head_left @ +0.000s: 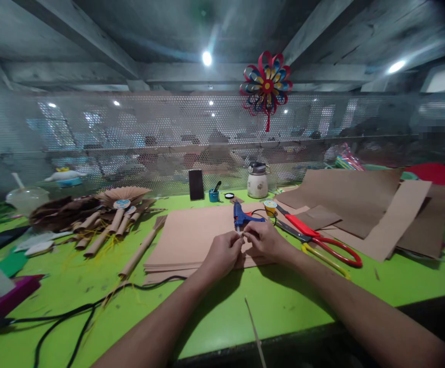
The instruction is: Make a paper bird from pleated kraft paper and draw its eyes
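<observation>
Both my hands meet over a stack of brown paper sheets (191, 240) on the green table (214, 312). My left hand (222, 254) is closed in a pinch, and my right hand (262, 239) pinches too, fingertips touching the left's. What they pinch is too small to make out. A blue glue gun (241, 216) stands just behind my fingers. Red-handled scissors (322, 240) lie to the right of my right hand.
Rolled paper tubes and a paper fan (111, 217) lie at the left. Large brown sheets (364, 209) spread at the right. A black cable (92, 309) crosses the near left. A thin stick (255, 329), a white pot (257, 181) and a mesh screen (149, 138) are also in view.
</observation>
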Demonstrator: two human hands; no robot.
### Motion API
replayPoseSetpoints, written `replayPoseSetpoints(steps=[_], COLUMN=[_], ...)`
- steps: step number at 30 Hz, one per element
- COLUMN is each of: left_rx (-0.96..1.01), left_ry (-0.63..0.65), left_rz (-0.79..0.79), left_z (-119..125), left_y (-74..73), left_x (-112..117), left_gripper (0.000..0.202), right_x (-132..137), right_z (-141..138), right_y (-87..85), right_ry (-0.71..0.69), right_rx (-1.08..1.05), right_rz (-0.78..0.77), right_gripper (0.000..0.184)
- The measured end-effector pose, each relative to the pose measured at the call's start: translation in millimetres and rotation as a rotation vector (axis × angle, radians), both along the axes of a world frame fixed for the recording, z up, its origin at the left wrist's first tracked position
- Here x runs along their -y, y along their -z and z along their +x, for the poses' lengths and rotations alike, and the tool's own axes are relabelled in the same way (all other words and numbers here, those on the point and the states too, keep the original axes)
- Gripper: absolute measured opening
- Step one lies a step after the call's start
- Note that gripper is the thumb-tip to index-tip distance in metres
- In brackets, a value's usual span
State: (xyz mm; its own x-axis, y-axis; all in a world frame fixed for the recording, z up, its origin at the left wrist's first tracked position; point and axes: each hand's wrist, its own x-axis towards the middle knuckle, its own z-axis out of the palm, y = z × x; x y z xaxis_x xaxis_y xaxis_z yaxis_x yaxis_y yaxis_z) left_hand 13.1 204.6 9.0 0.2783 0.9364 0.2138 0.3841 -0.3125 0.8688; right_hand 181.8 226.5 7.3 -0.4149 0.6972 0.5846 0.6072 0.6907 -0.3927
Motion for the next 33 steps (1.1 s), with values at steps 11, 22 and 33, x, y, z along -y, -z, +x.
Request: replayPoseSetpoints(steps=[11,22,33], left_rx=[0.124,0.145,0.319], left_ry=[-0.003,-0.009,0.114], left_rz=[-0.129,-0.145,-0.312], left_z=[8.1,8.6,-8.7], left_y=[3.4,2.2,-21.7], left_x=[-1.9,-3.0,4.3], left_gripper=[0.026,0.024,0.047], right_x=[6.6,5.9,6.8], right_z=[-11.2,-15.4,-12.3], right_y=[14.0,19.1,9.0], right_ry=[0.129,0.145,0.082], right_rx=[0.187,0.199,-0.034], right_rz=[0.250,0.398,0.365], right_gripper=[0.010,0.012,0.017])
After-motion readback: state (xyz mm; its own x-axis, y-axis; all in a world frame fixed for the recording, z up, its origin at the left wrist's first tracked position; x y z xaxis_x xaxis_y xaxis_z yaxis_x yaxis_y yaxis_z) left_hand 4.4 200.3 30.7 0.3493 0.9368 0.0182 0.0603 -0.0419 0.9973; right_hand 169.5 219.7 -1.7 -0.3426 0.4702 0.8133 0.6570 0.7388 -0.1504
